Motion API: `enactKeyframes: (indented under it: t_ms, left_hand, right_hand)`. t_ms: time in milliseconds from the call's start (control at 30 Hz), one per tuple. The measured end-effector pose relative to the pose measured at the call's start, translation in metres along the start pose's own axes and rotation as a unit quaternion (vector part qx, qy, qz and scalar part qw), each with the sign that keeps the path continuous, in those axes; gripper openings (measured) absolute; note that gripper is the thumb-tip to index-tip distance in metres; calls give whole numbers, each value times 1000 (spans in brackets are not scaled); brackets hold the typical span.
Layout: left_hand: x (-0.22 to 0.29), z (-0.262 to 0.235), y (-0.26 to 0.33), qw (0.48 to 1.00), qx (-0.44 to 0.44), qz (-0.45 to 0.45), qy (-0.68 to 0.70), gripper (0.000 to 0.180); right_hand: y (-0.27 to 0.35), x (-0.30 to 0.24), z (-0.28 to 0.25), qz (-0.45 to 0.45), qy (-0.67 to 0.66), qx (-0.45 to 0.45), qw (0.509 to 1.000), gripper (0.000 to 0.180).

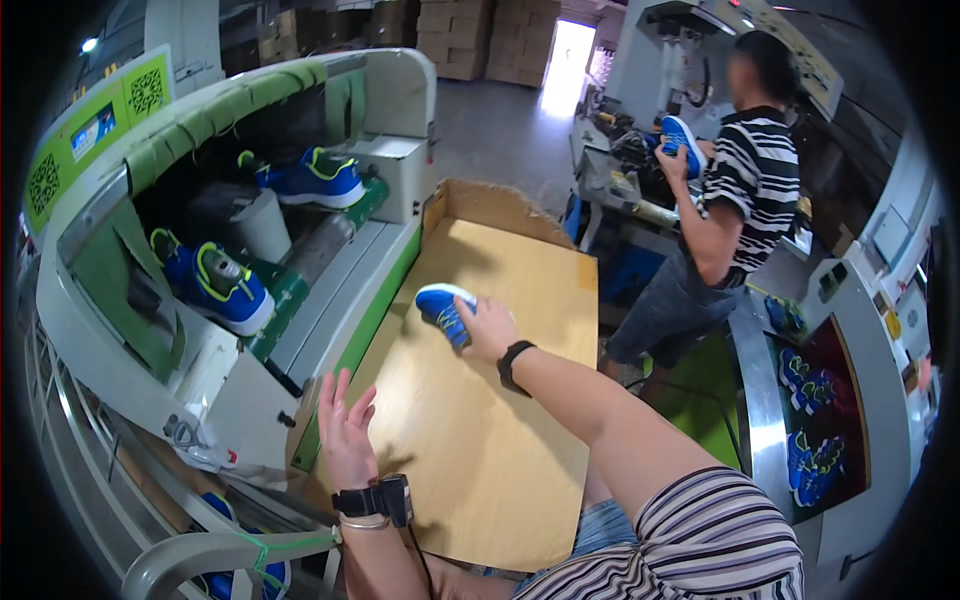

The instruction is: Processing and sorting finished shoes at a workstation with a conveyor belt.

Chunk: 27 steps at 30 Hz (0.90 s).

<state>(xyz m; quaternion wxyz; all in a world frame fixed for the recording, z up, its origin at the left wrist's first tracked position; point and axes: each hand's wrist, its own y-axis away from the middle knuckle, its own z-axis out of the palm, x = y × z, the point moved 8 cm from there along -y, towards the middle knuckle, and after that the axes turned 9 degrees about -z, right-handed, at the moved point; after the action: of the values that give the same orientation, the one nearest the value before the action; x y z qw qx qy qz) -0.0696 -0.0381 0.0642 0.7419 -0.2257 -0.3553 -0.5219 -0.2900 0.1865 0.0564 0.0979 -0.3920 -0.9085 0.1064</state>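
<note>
My right hand [490, 330] is closed around a blue sneaker [441, 308] with a white sole, over the far part of a light wooden board [500, 440]. The shoe's toe points to the far left, and my palm covers its rear part. My left hand [347, 425] is raised by the board's left edge, fingers stretched out, holding nothing. Beyond it, blue sneakers with yellow-green collars [235, 290] sit on the green conveyor belt [285, 313] inside the white machine. Farther along that belt lie more blue sneakers [318, 178].
The white machine's housing [400, 95] borders the board on the left. A curved metal rail [215, 550] runs at lower left, with blue shoes beneath. At right, a co-worker in a striped shirt [760, 200] holds a blue sneaker [682, 145]. Another conveyor carries several blue shoes [810, 465].
</note>
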Motion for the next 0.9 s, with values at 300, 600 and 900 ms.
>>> enactKeyframes:
  t_ms: [300, 600, 900]
  left_hand:
    - [-12, -5, -1, 999, -12, -33, -40, 55]
    - [-21, -13, -3, 991, -51, -47, -116, 58]
    - [-26, -14, -4, 986, -78, -69, -130, 56]
  right_hand:
    - [202, -51, -42, 168, -503, -146, 835, 70]
    - [230, -84, -39, 92, -503, 15, 859, 64]
    - [238, -91, -36, 130, -510, -2, 850, 64]
